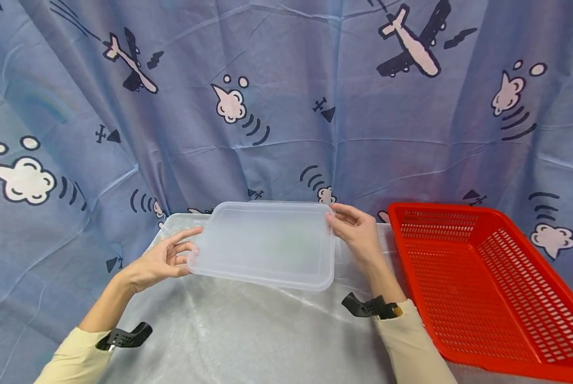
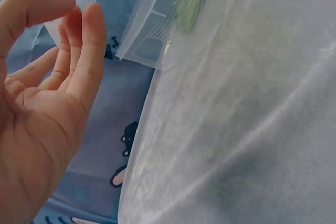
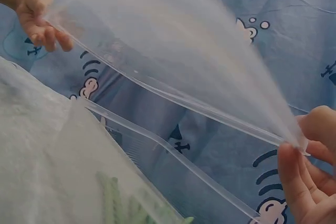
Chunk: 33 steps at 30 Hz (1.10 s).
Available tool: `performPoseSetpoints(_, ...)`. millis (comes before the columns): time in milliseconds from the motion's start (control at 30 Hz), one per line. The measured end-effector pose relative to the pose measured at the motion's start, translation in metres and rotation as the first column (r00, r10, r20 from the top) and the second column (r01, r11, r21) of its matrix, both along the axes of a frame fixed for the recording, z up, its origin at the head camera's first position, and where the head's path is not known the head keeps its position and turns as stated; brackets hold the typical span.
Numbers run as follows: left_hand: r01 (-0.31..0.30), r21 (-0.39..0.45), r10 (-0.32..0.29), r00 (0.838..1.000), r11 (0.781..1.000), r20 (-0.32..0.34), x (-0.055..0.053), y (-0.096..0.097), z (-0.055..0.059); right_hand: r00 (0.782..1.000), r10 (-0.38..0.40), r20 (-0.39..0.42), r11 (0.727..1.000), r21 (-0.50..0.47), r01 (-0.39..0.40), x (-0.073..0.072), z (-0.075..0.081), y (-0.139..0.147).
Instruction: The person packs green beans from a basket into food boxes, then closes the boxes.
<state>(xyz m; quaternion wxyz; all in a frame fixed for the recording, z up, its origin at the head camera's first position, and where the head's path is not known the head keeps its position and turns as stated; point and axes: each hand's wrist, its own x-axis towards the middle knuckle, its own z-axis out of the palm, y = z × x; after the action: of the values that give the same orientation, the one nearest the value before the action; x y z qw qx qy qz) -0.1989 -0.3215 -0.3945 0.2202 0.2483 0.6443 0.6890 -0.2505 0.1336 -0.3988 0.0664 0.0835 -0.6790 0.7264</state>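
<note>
A translucent rectangular plastic lid (image 1: 267,245) is held up between both hands, tilted above the table. My left hand (image 1: 164,256) pinches its left end between thumb and fingers. At the upper right corner, my right hand (image 1: 356,229) grips the lid's edge. Beneath the lid, apart from it, stands a clear plastic container (image 3: 202,177) with its top uncovered. Long green stalk-like pieces (image 3: 118,198) lie inside; their exact kind is hard to tell. In the head view the lid hides most of the container, and the green shows only faintly through it.
A red perforated plastic basket (image 1: 464,288) stands at the right side of the table. The table (image 1: 248,330) has a whitish, wrinkled cover. Behind and to the left hangs a blue curtain (image 1: 277,106) printed with planes and clouds.
</note>
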Motion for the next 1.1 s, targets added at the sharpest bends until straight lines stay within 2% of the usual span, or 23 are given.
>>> performPoseSetpoints(133,-0.004,0.002,0.004,1.0,1.0,0.014,0.001,0.002,-0.002,1.0,-0.007,-0.029,0.996,0.083,0.01,-0.01,0.005,0.001)
performPoseSetpoints(400,-0.118,-0.023,0.119,0.993,0.993,0.014,-0.006,0.015,-0.017,0.996,-0.022,-0.092,0.981,0.191,0.039,-0.035,0.005,0.006)
performPoseSetpoints(633,-0.207,-0.056,0.207,0.978,0.977,-0.009,-0.014,0.033,-0.025,0.991,0.023,-0.132,0.975,0.22,0.007,-0.057,0.002,0.015)
performPoseSetpoints(733,-0.227,-0.065,0.227,0.974,0.972,0.001,-0.019,0.043,-0.028,0.993,0.035,-0.114,0.968,0.251,-0.006,-0.064,-0.005,0.023)
performPoseSetpoints(933,-0.244,-0.126,0.247,0.969,0.962,0.013,-0.028,0.059,-0.036,0.999,-0.016,-0.043,0.932,0.36,0.03,-0.074,-0.024,0.04)
performPoseSetpoints(1100,-0.247,-0.17,0.251,0.968,0.954,0.0,-0.03,0.064,-0.04,0.999,-0.041,-0.017,0.92,0.389,0.044,-0.076,-0.028,0.043)
